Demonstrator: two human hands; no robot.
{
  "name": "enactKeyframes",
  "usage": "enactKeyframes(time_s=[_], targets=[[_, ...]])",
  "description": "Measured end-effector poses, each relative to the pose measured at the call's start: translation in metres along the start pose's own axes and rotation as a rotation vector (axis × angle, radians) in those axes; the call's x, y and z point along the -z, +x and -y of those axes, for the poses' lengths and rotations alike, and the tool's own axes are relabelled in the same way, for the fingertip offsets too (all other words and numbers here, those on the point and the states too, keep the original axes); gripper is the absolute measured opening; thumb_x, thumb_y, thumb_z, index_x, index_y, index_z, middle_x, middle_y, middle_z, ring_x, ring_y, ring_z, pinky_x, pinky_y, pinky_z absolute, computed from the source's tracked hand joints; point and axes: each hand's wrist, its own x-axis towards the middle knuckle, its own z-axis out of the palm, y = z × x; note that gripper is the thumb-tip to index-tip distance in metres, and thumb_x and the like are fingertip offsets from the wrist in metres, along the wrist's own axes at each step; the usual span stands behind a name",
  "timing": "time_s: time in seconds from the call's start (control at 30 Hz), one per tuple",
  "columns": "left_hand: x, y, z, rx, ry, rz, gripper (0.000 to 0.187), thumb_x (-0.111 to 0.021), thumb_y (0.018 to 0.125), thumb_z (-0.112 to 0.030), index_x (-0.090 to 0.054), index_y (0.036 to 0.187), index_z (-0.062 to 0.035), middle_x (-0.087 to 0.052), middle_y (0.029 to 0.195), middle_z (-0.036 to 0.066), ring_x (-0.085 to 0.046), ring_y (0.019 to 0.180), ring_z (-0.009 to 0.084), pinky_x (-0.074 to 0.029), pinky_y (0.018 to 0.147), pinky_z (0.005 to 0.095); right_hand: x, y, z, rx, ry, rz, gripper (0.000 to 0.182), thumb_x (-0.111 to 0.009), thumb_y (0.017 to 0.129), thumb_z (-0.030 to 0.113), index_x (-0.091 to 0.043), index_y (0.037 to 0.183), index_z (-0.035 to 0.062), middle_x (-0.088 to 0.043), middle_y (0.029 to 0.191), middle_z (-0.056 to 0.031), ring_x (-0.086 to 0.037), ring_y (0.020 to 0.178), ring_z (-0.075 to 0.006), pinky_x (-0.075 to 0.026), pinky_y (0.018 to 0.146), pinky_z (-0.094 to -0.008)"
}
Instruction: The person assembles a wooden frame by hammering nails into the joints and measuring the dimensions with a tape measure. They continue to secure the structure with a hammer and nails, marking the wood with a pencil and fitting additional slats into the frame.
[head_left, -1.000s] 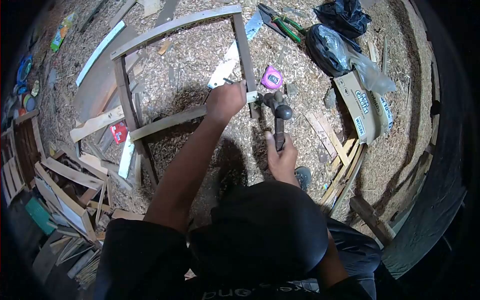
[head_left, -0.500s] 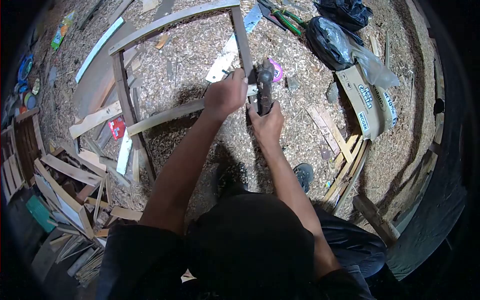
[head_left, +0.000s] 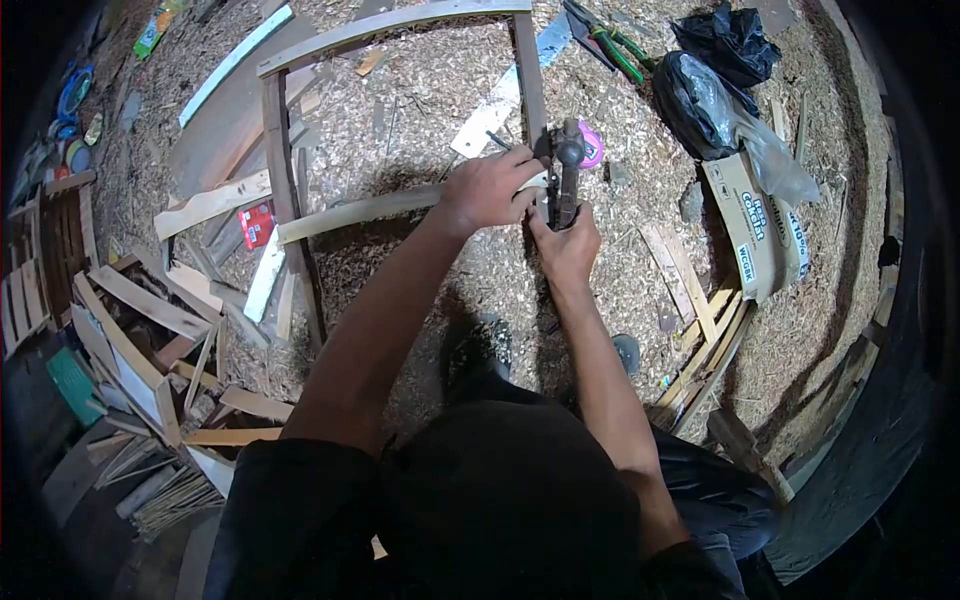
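My left hand (head_left: 490,190) is closed over the right end of a pale, slightly curved wooden slat (head_left: 370,208), where it meets the right side piece of a wooden frame (head_left: 530,85). Whether those fingers also hold something small is hidden. In my right hand (head_left: 568,250) is a hammer (head_left: 568,180), gripped low on its handle with the head pointing away from me. The hammer lies along the right side piece, close beside my left fingers. A pink round object (head_left: 591,148), likely a tape measure, sits partly behind the hammer head.
Wood shavings (head_left: 420,120) cover the ground. Green-handled pliers (head_left: 618,52), black plastic bags (head_left: 700,100) and a cardboard box (head_left: 752,230) lie at the upper right. A handsaw blade (head_left: 490,115) rests inside the frame. Scrap wood (head_left: 150,300) is piled at left.
My left hand has turned from an upright fist to lying over the slat's end beside the side piece. The whole scene has shifted right in view. The hammer stays in my right hand.
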Motion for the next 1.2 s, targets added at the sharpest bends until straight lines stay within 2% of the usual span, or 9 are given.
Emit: enactKeyframes(time_s=[0.23, 0.37, 0.5, 0.73, 0.9, 1.0, 1.03, 1.13, 1.2], targets=[[0.002, 0.001, -0.005, 0.044, -0.008, -0.027, 0.037, -0.062, 0.089, -0.035, -0.059, 0.118, -0.0124, -0.066, 0.107, 0.010, -0.068, 0.090, 0.0320, -0.055, 0.075, 0.0447, 0.038, -0.025, -0.016, -0.036, 0.044, 0.068, 0.025, -0.064, 0.097, 0.022, -0.059, 0.089, -0.0014, -0.057, 0.063, -0.0099, -0.054, 0.056, -0.0176, -0.044, 0.054, -0.0345], [0.008, 0.011, -0.012, 0.339, 0.012, 0.221, 0.047, -0.065, 0.087, -0.047, -0.053, 0.113, -0.0099, -0.069, 0.078, 0.021, -0.069, 0.075, 0.0393, -0.054, 0.070, 0.0504, 0.064, -0.037, -0.005, -0.164, 0.169, 0.199, 0.025, -0.057, 0.101, 0.022, -0.059, 0.093, -0.0013, -0.051, 0.060, -0.0051, -0.048, 0.054, -0.0118, -0.039, 0.051, -0.0324], [0.006, 0.018, -0.012, 0.283, 0.134, 0.276, 0.048, -0.060, 0.088, -0.049, -0.063, 0.107, -0.0048, -0.070, 0.077, 0.020, -0.070, 0.071, 0.0371, -0.056, 0.068, 0.0496, 0.080, -0.043, 0.017, -0.173, 0.205, 0.221, 0.024, -0.057, 0.101, 0.022, -0.058, 0.094, -0.0009, -0.052, 0.061, -0.0055, -0.047, 0.054, -0.0116, -0.039, 0.050, -0.0315], [0.008, 0.023, -0.012, 0.307, 0.124, 0.339, 0.067, -0.069, 0.075, -0.064, -0.066, 0.104, -0.0036, -0.069, 0.076, 0.020, -0.071, 0.074, 0.0362, -0.057, 0.071, 0.0475, 0.080, -0.034, 0.018, -0.115, 0.006, 0.297, 0.033, -0.052, 0.103, 0.029, -0.056, 0.092, -0.0019, -0.053, 0.059, -0.0119, -0.049, 0.052, -0.0159, -0.039, 0.050, -0.0352], [0.012, 0.021, -0.013, 0.284, 0.134, 0.361, 0.078, -0.065, 0.074, -0.075, -0.065, 0.106, -0.0029, -0.069, 0.078, 0.022, -0.071, 0.076, 0.0371, -0.056, 0.070, 0.0482, 0.081, -0.033, 0.014, -0.167, 0.244, 0.255, 0.037, -0.048, 0.105, 0.031, -0.056, 0.087, -0.0006, -0.051, 0.060, -0.0058, -0.045, 0.055, -0.0106, -0.037, 0.049, -0.0329], [0.007, 0.020, -0.010, 0.303, 0.086, 0.286, 0.077, -0.064, 0.076, -0.074, -0.065, 0.108, -0.0044, -0.069, 0.078, 0.022, -0.071, 0.076, 0.0374, -0.056, 0.070, 0.0478, 0.077, -0.026, 0.009, -0.169, 0.213, 0.258, 0.035, -0.051, 0.104, 0.032, -0.056, 0.089, 0.0001, -0.051, 0.059, -0.0044, -0.046, 0.056, -0.0101, -0.037, 0.049, -0.0319], [0.011, 0.020, -0.014, 0.305, 0.057, 0.268, 0.061, -0.067, 0.081, -0.062, -0.066, 0.107, -0.0071, -0.070, 0.080, 0.021, -0.071, 0.078, 0.0373, -0.056, 0.071, 0.0470, 0.081, -0.023, 0.017, -0.214, 0.083, 0.260, 0.037, -0.067, 0.095, 0.035, -0.055, 0.089, 0.0004, -0.052, 0.062, -0.0036, -0.049, 0.057, -0.0115, -0.040, 0.051, -0.0319], [-0.003, 0.008, 0.002, 0.138, -0.105, -0.017, 0.047, -0.073, 0.080, -0.049, -0.066, 0.105, -0.0104, -0.070, 0.077, 0.018, -0.070, 0.074, 0.0369, -0.056, 0.068, 0.0459, 0.057, -0.026, 0.005, -0.044, -0.041, 0.130, 0.045, -0.082, 0.082, 0.036, -0.055, 0.090, 0.0010, -0.055, 0.066, -0.0034, -0.051, 0.058, -0.0128, -0.044, 0.053, -0.0310], [-0.007, 0.005, 0.015, 0.014, -0.184, 0.012, 0.035, -0.074, 0.081, -0.029, -0.064, 0.106, -0.0075, -0.069, 0.083, 0.016, -0.069, 0.076, 0.0355, -0.056, 0.069, 0.0434, 0.034, -0.026, -0.004, -0.058, 0.014, 0.044, 0.058, -0.090, 0.072, 0.036, -0.054, 0.099, -0.0009, -0.061, 0.075, -0.0088, -0.058, 0.063, -0.0195, -0.049, 0.057, -0.0353]])
